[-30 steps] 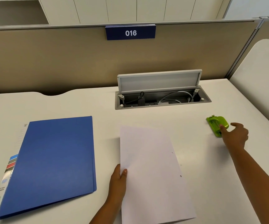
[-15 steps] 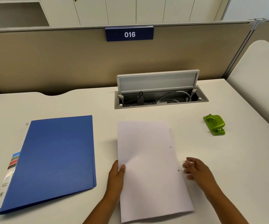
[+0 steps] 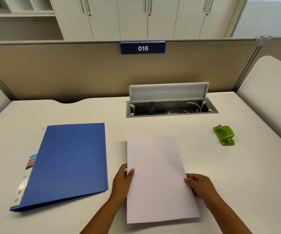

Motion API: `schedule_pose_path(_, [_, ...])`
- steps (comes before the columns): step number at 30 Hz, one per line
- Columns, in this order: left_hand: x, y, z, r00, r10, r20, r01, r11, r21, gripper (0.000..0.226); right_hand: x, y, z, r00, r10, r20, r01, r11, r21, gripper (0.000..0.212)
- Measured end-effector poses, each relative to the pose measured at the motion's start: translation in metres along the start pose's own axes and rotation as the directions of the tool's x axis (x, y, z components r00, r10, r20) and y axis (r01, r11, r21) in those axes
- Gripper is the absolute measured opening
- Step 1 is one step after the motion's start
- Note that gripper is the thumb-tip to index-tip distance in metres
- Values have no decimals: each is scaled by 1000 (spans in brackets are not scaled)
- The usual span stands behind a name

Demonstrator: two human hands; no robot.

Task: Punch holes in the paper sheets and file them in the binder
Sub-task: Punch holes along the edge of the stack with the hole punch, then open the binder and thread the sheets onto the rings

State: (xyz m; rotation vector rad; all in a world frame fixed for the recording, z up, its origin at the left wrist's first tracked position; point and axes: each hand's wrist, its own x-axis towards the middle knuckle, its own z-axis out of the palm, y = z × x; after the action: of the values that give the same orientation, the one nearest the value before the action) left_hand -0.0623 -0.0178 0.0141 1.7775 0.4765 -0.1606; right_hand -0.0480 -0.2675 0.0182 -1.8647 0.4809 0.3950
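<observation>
A thin stack of white paper sheets (image 3: 158,179) is in front of me, its far end lifted and curved off the desk; one punched hole shows near its right edge. My left hand (image 3: 122,181) holds the stack's left edge, thumb on top. My right hand (image 3: 199,186) grips the right edge. A closed blue binder (image 3: 69,162) lies flat to the left of the sheets. The green hole punch (image 3: 224,135) sits alone at the right, well away from both hands.
An open cable tray (image 3: 171,108) with its lid raised is set into the white desk (image 3: 237,174) behind the sheets. A beige partition with a "016" sign (image 3: 143,48) closes off the back. Another desk (image 3: 271,92) adjoins at the right.
My right hand left the hole punch, came back across the desk and took hold of the sheets' right edge. The stack has been squared up and its far end raised.
</observation>
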Motion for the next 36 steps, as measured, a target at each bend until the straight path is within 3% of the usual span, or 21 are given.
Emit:
schedule_pose_path(4, [-8, -11, -25, 977, 207, -44, -190, 949, 251, 29, -1, 1, 3, 1000, 6, -25, -6, 1000, 17, 20])
schedule_pose_path(8, [-10, -34, -64, 923, 384, -24, -290, 734, 614, 44, -2, 2, 3, 1000, 8, -24, -6, 996, 84, 17])
schedule_pose_path(12, [-8, -69, -107, 912, 409, 8, -184, 393, 901, 81, -3, 4, -1, 999, 26, -19, -22, 982, 190, 17])
schedule_pose_path(16, [-8, -75, -136, 941, 328, -86, -30, 334, 942, 86, -4, 4, -2, 999, 46, -9, -42, 966, 255, 16])
schedule_pose_path(19, [-7, -76, -143, 945, 284, -160, 49, 362, 931, 77, -3, 4, -2, 998, 55, -4, -52, 959, 278, 14])
schedule_pose_path(24, [-2, -83, -133, 937, 307, -169, 48, 365, 930, 82, -2, 1, -2, 999, 51, -5, -47, 954, 296, 15])
schedule_pose_path(30, [-8, -61, -116, 881, 410, -237, -9, 515, 857, 73, -2, 1, -7, 997, 75, -8, -67, 931, 359, 25])
schedule_pose_path(34, [-19, -31, -105, 826, 454, -335, -119, 720, 684, 58, -2, 1, -11, 996, 86, -2, -77, 908, 413, 29])
schedule_pose_path(36, [-25, -20, -102, 793, 487, -366, -197, 773, 603, 54, -1, 1, -12, 996, 93, 5, -86, 894, 439, 29])
